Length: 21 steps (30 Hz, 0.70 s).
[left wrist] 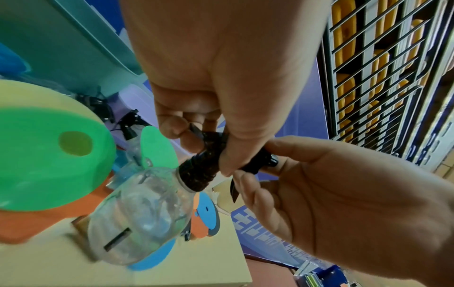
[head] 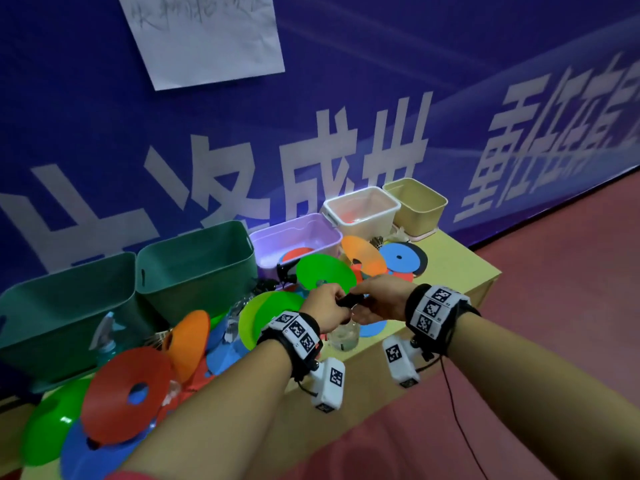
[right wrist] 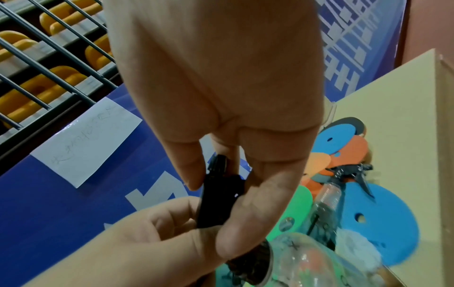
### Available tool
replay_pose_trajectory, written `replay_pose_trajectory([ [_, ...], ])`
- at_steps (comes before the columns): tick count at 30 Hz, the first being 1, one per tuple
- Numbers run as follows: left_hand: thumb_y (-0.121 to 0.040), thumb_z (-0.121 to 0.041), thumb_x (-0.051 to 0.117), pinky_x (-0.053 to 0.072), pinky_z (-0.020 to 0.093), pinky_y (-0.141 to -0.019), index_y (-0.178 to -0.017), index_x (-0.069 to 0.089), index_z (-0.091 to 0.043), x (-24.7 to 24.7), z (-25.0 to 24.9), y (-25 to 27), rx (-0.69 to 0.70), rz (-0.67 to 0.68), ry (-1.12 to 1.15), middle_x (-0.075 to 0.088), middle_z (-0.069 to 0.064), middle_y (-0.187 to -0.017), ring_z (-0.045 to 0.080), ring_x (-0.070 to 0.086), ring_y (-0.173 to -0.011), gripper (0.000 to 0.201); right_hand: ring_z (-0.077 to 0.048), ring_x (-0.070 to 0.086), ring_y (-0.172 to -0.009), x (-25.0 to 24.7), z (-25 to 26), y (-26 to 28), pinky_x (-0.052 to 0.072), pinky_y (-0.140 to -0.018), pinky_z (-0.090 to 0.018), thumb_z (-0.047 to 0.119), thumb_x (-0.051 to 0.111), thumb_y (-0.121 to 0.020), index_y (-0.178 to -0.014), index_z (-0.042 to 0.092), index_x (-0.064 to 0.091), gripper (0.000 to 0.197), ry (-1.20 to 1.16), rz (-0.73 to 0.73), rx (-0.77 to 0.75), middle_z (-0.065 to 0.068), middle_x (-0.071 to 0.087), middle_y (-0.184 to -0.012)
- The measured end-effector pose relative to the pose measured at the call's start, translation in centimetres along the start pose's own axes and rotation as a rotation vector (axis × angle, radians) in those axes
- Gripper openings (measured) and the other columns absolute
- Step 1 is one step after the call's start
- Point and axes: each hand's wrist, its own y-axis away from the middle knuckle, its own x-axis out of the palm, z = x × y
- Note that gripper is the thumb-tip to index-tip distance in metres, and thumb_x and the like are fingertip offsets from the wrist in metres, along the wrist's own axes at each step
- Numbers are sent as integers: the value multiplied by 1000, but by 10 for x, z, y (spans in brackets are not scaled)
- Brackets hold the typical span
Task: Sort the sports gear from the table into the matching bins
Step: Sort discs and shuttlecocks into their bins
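Hands meet over the middle of the table (head: 460,268) — the left hand (head: 323,308) and the right hand (head: 379,299) both pinch the black spray head (left wrist: 203,169) of a clear spray bottle (left wrist: 140,215), which hangs tilted just above the tabletop clutter. The body of the bottle dangles free, held only at the top, so the risk is plain: if the two hands twist or pull against each other, the head could unscrew or slip and the bottle could drop onto the blue disc (left wrist: 152,254) beneath and roll off the near edge. The head view alone shows the row of bins along the wall — two green bins (head: 194,268), a purple bin (head: 294,233), a white bin (head: 360,211). The left wrist view shows how the thumb (left wrist: 243,147) clamps the ridged collar. The right wrist view reveals a second spray bottle (right wrist: 329,196) lying among the discs.
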Motion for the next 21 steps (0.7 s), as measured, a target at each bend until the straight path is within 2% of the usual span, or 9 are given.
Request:
replay_pose_trajectory([
  [3, -72, -9, 70, 41, 28, -60, -76, 57, -17, -20, -11, -41, 45, 21, 7, 61, 1, -73, 19, 57, -70, 15, -25, 52, -50, -10, 33, -17, 52, -52, -30, 14, 50, -99, -100, -1, 51, 15, 44, -43, -36, -15, 51, -68],
  [6, -73, -8, 64, 43, 29, -58, -73, 55, -14, -37, -23, -77, 90, 33, 7, 61, 4, -68, 22, 58, -66, 11, -24, 52, -50, -22, 61, -31, 46, -46, -29, 18, 50, -99, -92, 4, 51, 16, 3, -51, -90, -14, 51, -67],
  [8, -75, -9, 63, 45, 30, -57, -76, 56, -12, -44, -27, -97, 98, 22, 15, 64, 7, -71, 24, 61, -67, 7, -24, 53, -54, -31, 73, -41, 45, -50, -31, 22, 49, -100, -93, 7, 52, 16, -16, -36, -109, -12, 50, -67],
  [11, -81, -11, 63, 53, 32, -63, -81, 58, -12, -48, -33, -122, 86, 18, 35, 71, 9, -83, 24, 67, -75, 6, -28, 58, -60, -48, 86, -56, 51, -59, -35, 26, 48, -101, -108, 7, 55, 22, -17, -63, -120, -13, 54, -69],
  [14, -88, -9, 61, 43, 19, -53, -77, 50, -19, -47, -41, -152, 74, 12, 39, 67, 7, -83, 15, 61, -67, 19, -27, 60, -61, -77, 97, -79, 52, -55, -31, 28, 50, -99, -112, 6, 54, 25, -9, -92, -112, -12, 57, -69],
  [17, -89, -10, 60, 43, 25, -62, -73, 48, -22, -43, -48, -183, 47, -33, 33, 66, 9, -89, 20, 61, -78, 23, -27, 61, -60, -112, 103, -107, 53, -55, -30, 25, 53, -97, -108, 10, 52, 19, -1, -107, -78, -11, 57, -68],
  [21, -88, -12, 61, 37, 21, -51, -75, 48, -22, -39, -60, -226, -28, -72, 55, 68, 5, -84, 15, 59, -67, 21, -26, 62, -62, -160, 108, -155, 50, -55, -31, 21, 53, -96, -109, 9, 52, 17, 66, -120, -18, -13, 58, -75],
])
